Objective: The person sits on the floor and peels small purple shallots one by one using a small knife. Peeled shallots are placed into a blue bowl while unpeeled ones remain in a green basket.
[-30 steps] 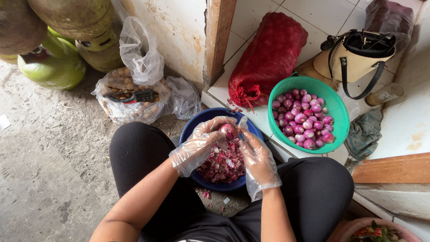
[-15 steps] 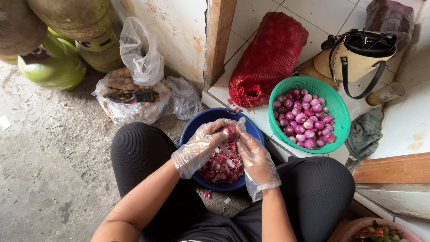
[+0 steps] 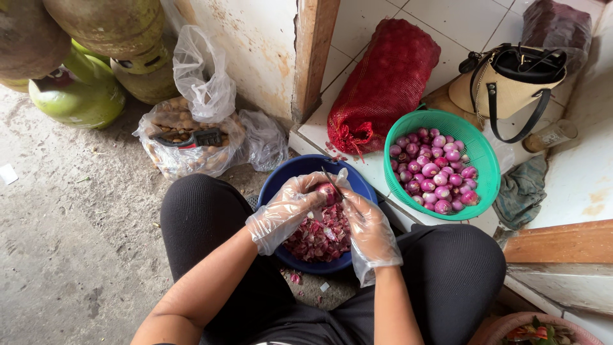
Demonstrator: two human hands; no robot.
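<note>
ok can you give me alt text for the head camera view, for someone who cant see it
Seen from above, a person's left hand holds a shallot over a blue basin of purple skins while the right hand works a small knife on it, both in clear plastic gloves. A green basket of peeled shallots sits alongside, behind it a red mesh sack.

Small purple shallot (image 3: 327,191), half-peeled, above blue basin (image 3: 281,182)

Basket (image 3: 491,185) right of bowl (image 3: 281,182)

Counted, by kind

Two gloved hands: left hand (image 3: 284,214), right hand (image 3: 370,233); one blue basin (image 3: 290,176); one green basket (image 3: 482,156) at two o'clock; one red mesh sack (image 3: 386,80); one handbag (image 3: 504,83).
</note>
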